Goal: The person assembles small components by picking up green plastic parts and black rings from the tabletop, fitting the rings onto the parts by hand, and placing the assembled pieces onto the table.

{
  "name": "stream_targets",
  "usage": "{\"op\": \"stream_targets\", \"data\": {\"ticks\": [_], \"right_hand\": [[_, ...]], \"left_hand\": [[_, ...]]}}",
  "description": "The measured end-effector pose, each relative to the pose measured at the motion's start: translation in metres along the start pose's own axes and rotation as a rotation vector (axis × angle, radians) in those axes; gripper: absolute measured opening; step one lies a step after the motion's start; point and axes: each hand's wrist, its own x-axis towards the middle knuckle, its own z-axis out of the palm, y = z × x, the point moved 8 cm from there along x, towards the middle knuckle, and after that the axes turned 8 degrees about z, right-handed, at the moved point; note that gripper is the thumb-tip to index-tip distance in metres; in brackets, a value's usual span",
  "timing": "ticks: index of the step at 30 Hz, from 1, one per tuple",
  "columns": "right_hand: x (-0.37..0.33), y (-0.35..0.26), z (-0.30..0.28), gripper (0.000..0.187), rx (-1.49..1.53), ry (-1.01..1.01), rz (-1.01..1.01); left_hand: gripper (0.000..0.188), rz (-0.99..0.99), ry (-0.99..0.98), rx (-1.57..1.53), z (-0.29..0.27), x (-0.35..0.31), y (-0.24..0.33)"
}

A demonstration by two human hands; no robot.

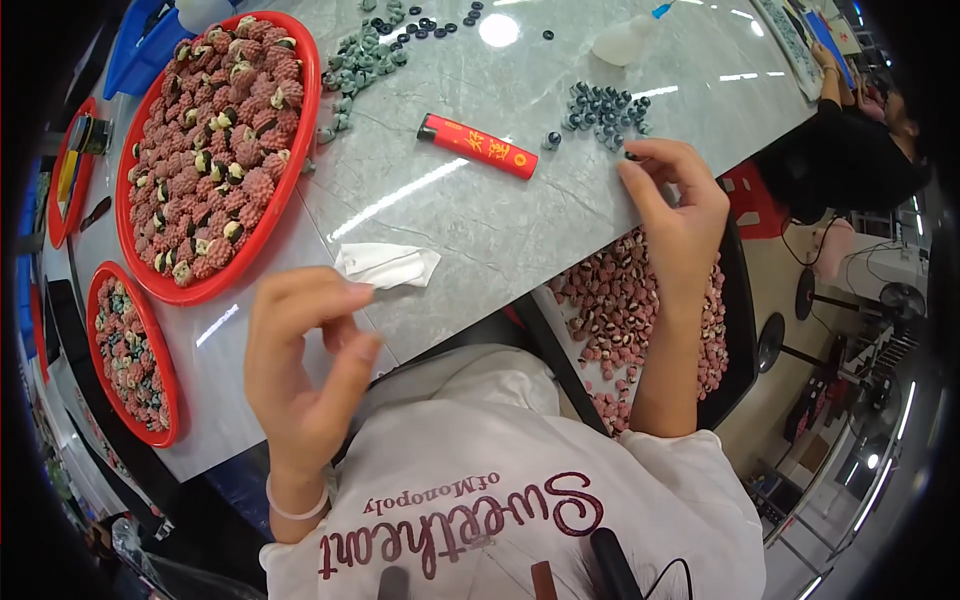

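As single-piece handling is seemingly underway, the next move is probably calling for a light, steady hold. Forearm extended, the right hand (685, 205) is apparently pinching a small dark piece (631, 156) beside the grey-and-black cluster (606, 106); the left hand (300, 365) is hovering, fingers curled, visibly empty.

Two hands (300, 370) (688, 205), one red tube (480, 147), one tissue (388, 265), one blue-tipped bottle (625, 42) and at least three red trays (311, 90) are showing; overlapping dark beads (608, 112) are defying exact counting.
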Motion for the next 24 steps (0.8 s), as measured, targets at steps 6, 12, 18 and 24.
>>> {"op": "stream_targets", "data": {"ticks": [6, 12, 18, 24], "right_hand": [[0.013, -0.006, -0.013, 0.022, -0.008, 0.048, -0.024], [0.022, 0.001, -0.012, 0.014, -0.161, 0.016, -0.066], [0.02, -0.011, -0.013, 0.013, -0.162, -0.005, -0.181], [0.02, -0.043, -0.003, 0.017, -0.346, -0.098, -0.335]], "left_hand": [[0.03, 0.044, -0.082, 0.084, 0.003, -0.002, 0.006], [0.032, 0.029, -0.051, 0.096, -0.003, -0.004, -0.001], [0.031, 0.047, -0.079, 0.127, 0.002, -0.01, -0.001], [0.032, 0.04, -0.09, 0.166, 0.005, -0.015, -0.003]]}}
